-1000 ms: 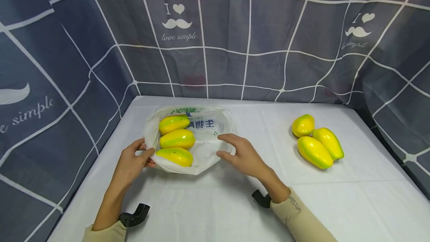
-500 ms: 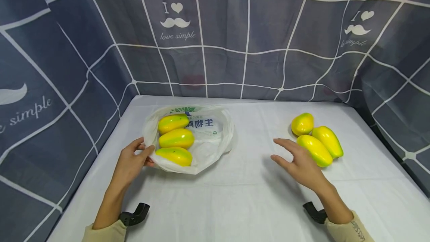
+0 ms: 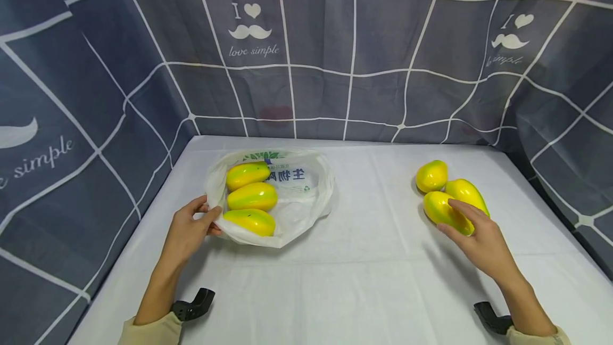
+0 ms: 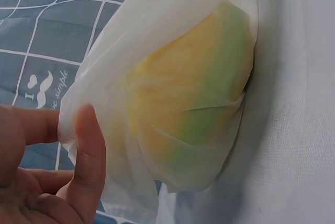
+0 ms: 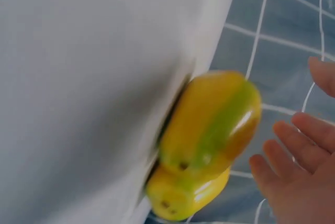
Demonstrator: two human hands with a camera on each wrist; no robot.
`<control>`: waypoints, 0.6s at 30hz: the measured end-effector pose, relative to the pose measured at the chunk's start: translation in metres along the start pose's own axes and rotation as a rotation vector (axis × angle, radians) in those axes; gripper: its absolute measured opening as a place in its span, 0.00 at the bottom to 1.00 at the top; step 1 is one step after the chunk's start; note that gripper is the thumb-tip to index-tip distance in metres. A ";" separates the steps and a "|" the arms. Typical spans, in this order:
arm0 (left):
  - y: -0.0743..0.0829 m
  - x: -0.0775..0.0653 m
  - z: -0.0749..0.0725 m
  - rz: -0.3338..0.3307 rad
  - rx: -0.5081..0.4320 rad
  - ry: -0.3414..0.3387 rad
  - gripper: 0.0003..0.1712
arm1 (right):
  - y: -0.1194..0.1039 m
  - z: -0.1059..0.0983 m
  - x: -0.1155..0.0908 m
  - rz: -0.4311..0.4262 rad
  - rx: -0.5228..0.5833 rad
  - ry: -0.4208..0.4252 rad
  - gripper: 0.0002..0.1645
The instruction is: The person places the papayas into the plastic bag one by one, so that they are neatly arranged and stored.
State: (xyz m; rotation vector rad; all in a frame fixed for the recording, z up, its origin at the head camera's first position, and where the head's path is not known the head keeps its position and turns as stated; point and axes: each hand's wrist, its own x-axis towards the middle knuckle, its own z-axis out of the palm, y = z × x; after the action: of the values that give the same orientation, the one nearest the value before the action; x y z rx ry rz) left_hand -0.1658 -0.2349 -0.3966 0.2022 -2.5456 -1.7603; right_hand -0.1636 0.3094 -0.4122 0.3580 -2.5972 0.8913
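A white plastic bag with printed characters lies on the left half of the table, its mouth facing me. Three yellow-green mangoes are inside: a back one, a middle one and a front one. My left hand pinches the bag's left rim between thumb and fingers. At the right, my right hand hovers over the nearest mango of a loose group, fingers spread and apart from it in the right wrist view. Beside that mango lie another mango and a rounder-looking one.
A white cloth covers the table. Dark grey grid-patterned curtains stand behind it and along both sides. A black wrist mount sits on each forearm, the left mount and the right mount.
My right hand has left the bag's right side and moved right to above the loose mangoes. My left hand has stayed on the bag's rim. The mangoes have not moved.
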 end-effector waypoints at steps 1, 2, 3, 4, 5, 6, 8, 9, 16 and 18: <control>0.000 0.000 0.000 0.000 0.005 0.000 0.39 | 0.003 -0.001 -0.001 0.020 -0.004 -0.005 0.35; 0.000 -0.001 0.000 0.001 0.011 -0.001 0.39 | 0.006 -0.002 -0.001 0.040 -0.008 -0.008 0.35; 0.000 -0.002 -0.001 0.003 0.018 -0.002 0.40 | 0.009 -0.004 -0.002 0.061 -0.016 -0.013 0.36; 0.000 -0.002 -0.001 0.006 0.024 -0.003 0.40 | 0.012 -0.005 -0.003 0.084 -0.025 -0.022 0.37; 0.000 -0.002 -0.001 0.010 0.031 -0.005 0.41 | 0.015 -0.006 -0.003 0.105 -0.035 -0.029 0.37; 0.000 -0.003 -0.001 0.014 0.036 -0.005 0.41 | 0.017 -0.007 -0.003 0.119 -0.043 -0.035 0.38; 0.000 -0.003 -0.001 0.019 0.045 -0.001 0.41 | 0.021 -0.008 -0.003 0.140 -0.065 -0.049 0.38; 0.000 -0.003 -0.001 0.021 0.046 0.002 0.41 | 0.022 -0.008 -0.003 0.148 -0.076 -0.056 0.39; -0.001 -0.002 -0.002 0.031 0.043 0.010 0.39 | 0.032 -0.008 -0.002 0.189 -0.070 -0.142 0.41; -0.001 -0.002 -0.002 0.034 0.037 0.008 0.39 | 0.034 -0.008 -0.002 0.204 -0.070 -0.158 0.41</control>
State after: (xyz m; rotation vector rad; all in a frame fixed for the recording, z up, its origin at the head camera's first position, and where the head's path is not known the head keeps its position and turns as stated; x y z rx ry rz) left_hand -0.1635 -0.2370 -0.3971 0.1665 -2.5619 -1.6981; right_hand -0.1715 0.3405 -0.4257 0.1515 -2.8418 0.8658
